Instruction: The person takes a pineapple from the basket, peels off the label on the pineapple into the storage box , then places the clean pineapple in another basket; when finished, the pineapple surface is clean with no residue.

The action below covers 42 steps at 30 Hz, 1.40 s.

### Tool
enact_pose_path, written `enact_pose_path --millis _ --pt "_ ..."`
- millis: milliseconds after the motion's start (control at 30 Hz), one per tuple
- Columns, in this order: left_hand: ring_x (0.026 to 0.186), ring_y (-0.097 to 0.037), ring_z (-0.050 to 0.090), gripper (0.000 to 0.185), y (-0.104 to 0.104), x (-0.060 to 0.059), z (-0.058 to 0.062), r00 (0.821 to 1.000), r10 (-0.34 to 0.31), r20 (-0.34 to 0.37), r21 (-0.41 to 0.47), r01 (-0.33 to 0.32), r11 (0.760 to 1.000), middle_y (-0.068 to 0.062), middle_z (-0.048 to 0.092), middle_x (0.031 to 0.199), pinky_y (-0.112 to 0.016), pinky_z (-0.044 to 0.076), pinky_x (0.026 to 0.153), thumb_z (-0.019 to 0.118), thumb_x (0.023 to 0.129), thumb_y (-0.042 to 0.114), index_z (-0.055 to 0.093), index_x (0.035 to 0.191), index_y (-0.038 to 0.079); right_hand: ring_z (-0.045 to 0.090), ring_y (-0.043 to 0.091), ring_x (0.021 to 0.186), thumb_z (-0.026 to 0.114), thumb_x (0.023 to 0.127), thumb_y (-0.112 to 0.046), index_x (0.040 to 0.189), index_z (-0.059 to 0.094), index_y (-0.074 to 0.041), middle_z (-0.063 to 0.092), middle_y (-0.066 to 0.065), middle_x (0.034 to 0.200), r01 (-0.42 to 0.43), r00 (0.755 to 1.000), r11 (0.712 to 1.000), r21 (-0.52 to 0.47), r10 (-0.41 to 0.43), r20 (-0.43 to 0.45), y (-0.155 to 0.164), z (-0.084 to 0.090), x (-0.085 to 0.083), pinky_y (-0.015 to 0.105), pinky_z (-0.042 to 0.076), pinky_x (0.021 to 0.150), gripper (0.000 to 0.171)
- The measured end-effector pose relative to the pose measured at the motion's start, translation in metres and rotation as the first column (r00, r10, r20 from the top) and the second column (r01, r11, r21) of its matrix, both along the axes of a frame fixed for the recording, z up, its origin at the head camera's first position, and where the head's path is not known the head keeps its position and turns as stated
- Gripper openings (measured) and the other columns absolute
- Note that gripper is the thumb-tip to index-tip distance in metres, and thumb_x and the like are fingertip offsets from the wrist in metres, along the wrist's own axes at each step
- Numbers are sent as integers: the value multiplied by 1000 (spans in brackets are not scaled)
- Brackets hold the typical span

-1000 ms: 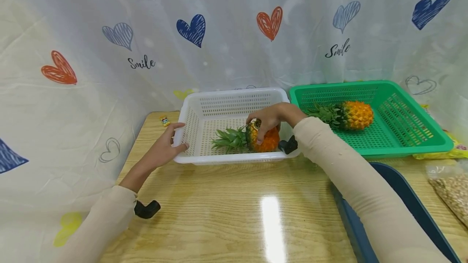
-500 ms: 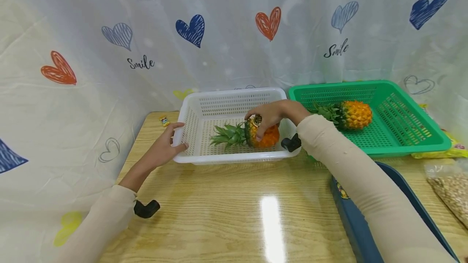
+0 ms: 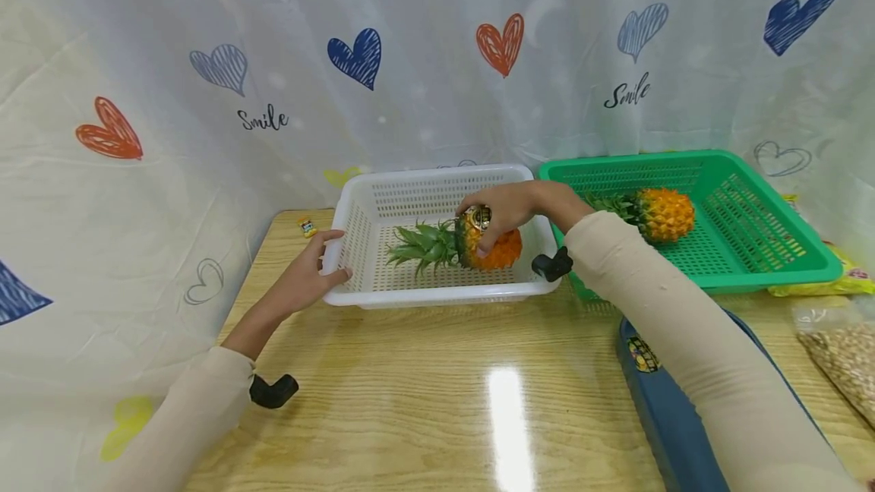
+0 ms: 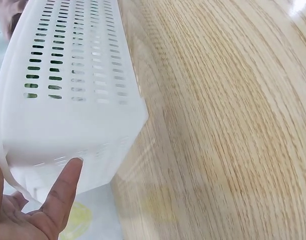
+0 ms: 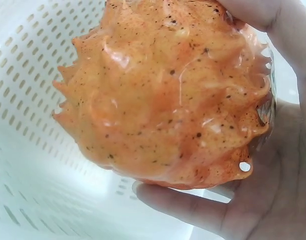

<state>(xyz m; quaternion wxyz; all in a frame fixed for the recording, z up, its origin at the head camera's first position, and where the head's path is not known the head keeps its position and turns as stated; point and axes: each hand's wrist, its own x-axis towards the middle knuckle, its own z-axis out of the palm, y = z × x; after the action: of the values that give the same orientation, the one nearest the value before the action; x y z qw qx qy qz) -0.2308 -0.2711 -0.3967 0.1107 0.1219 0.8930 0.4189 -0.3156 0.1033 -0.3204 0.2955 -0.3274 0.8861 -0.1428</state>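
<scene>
An orange pineapple (image 3: 495, 249) with green leaves hangs just above the floor of the white slotted basket (image 3: 437, 181), its leaves pointing left. My right hand (image 3: 502, 211) grips its body from above; in the right wrist view the fingers (image 5: 193, 205) curl round the orange fruit (image 5: 168, 95). My left hand (image 3: 311, 272) holds the basket's front left corner, thumb over the rim; in the left wrist view a finger (image 4: 62, 192) lies against the basket's outer wall (image 4: 72, 115).
A green basket (image 3: 752, 241) to the right holds a second pineapple (image 3: 659, 212). A blue tray (image 3: 673, 416) lies at the front right, and a bag of nuts (image 3: 844, 359) at the right edge. A heart-printed curtain hangs behind the wooden table (image 3: 444, 393).
My right hand has lifted the pineapple slightly and carried it back, off the basket floor near the front wall. My left hand has stayed on the basket corner.
</scene>
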Motion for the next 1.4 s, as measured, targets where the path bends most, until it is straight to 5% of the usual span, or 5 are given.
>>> enact_pose_path --millis 600,867,1133,1400 --pt "122 -46 56 80 2 2 2 1000 -23 6 -16 23 1000 -28 41 146 -42 55 81 65 98 19 14 159 10 39 32 142 81 81 -48 153 39 -20 33 10 160 -22 997 994 -106 14 -72 10 22 17 55 40 109 88" --pt "120 -45 57 81 2 2 2 1000 -31 3 -10 31 999 -29 43 144 -41 55 81 64 98 17 12 159 8 33 32 147 81 81 -51 154 38 -20 33 7 161 -33 996 991 -132 21 -92 14 27 26 57 36 112 90" --pt "120 -44 57 81 2 2 2 1000 -25 1 -13 25 1000 -29 43 143 -41 55 81 65 98 18 12 159 8 53 23 126 81 81 -49 153 39 -19 45 6 150 -51 994 986 -160 35 -101 18 32 38 48 48 101 88" --pt "120 -45 57 81 2 3 3 1000 -21 2 -19 21 1000 -29 44 143 -41 55 82 65 98 20 12 159 9 53 20 122 80 80 -52 152 41 -19 49 2 146 -31 987 987 -160 5 -159 21 37 53 46 48 99 88"
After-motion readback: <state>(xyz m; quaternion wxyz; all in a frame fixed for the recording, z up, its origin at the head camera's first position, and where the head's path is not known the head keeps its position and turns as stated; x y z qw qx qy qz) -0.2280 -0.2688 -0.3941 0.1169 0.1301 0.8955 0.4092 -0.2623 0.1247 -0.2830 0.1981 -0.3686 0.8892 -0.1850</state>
